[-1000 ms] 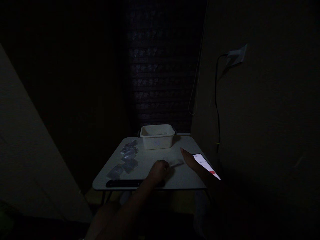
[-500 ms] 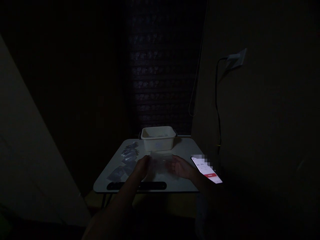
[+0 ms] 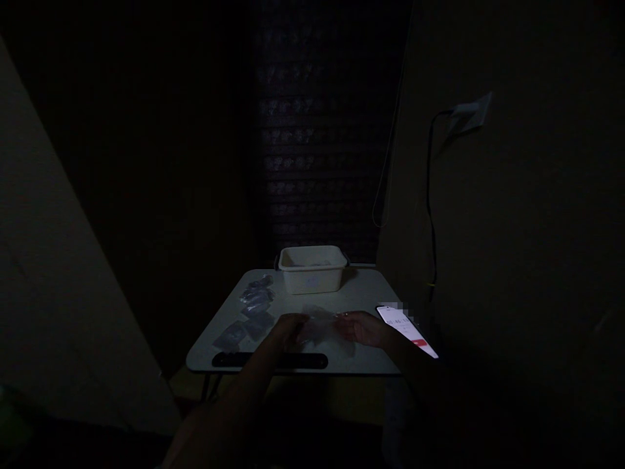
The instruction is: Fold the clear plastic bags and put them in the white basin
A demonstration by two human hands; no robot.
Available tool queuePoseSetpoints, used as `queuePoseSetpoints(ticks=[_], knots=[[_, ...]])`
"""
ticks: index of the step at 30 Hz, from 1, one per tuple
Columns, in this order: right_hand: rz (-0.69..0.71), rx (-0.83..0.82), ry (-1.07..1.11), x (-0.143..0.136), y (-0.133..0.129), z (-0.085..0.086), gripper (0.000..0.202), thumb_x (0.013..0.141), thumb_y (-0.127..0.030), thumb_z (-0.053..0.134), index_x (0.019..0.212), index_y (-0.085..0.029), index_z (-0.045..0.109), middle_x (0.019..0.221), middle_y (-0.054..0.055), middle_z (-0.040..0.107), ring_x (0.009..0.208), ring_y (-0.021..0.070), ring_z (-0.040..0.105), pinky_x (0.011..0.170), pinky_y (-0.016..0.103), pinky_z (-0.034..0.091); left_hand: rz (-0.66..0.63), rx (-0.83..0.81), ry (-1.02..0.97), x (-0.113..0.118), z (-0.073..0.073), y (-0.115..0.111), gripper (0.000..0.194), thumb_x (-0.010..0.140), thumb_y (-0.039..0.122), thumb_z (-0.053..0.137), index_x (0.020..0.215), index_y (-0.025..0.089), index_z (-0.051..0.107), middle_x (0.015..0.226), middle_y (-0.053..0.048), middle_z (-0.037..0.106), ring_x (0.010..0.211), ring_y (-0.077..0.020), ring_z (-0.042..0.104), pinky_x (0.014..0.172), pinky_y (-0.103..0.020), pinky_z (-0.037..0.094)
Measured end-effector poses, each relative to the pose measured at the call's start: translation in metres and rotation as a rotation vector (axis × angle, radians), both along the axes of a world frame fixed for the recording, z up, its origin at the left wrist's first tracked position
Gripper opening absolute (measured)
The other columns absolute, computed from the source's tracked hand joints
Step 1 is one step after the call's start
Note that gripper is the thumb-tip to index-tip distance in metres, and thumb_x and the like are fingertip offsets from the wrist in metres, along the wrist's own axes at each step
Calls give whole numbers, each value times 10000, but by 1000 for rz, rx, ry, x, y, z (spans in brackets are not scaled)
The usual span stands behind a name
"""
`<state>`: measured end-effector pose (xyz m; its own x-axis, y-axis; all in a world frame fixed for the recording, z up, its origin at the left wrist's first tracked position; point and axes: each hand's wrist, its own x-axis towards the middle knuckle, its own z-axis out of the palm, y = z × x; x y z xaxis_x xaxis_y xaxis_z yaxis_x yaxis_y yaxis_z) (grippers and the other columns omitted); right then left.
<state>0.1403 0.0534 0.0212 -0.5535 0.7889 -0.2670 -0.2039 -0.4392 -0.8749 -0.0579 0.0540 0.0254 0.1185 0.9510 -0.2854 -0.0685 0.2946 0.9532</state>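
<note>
Just past the dark slot (image 3: 305,361), left hand (image 3: 290,327) and right hand (image 3: 364,329) pinch opposite sides of the clear plastic (image 3: 319,326). I'd keep tension even, clear of the white tub (image 3: 312,281) behind.

exposure very low — frame mostly near-black, all corners lost in gloom. brightest spot: phone screen (image 3: 405,329), glaring white against the dark, with blocky pixelation along its upper right edge. table (image 3: 368,286) catches weak, cool grey light; its source not visible. white tub (image 3: 312,282) reads clearest, with a soft shadow to its right. faint highlights on packets (image 3: 256,303) at left and on the ridges of the blind (image 3: 290,138) behind. clear plastic (image 3: 319,322) hazy, outline indistinct — forearms (image 3: 256,381) sink towards silhouette. wall socket (image 3: 483,111) dim, dark shadow beneath. space under table unreadable.
</note>
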Motion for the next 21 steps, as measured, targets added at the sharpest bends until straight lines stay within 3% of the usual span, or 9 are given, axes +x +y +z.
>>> queuePoseSetpoints(ticks=[6,12,21], knots=[[-17,10,4,-2,-2,7,189,712,-178,351,825,-118,490,796,53,586,749,116,533,759,284,337,-64,-95,-172,4,9,-5,98,606,174,431,575,110,497,480,1,528,418,-82,481,404,-188,382],[-24,31,84,-1,-3,5,163,676,-116,413,814,-130,499,718,23,588,683,100,539,682,250,377,-46,7,-262,5,14,-8,102,563,65,414,580,116,501,492,7,532,482,-83,507,501,-195,411],[-77,46,139,-2,-1,7,176,612,-60,473,761,-120,542,626,-2,573,572,65,522,565,175,395,-120,77,-277,3,15,-8,129,500,92,429,595,112,513,475,12,514,454,-96,493,477,-217,388]])
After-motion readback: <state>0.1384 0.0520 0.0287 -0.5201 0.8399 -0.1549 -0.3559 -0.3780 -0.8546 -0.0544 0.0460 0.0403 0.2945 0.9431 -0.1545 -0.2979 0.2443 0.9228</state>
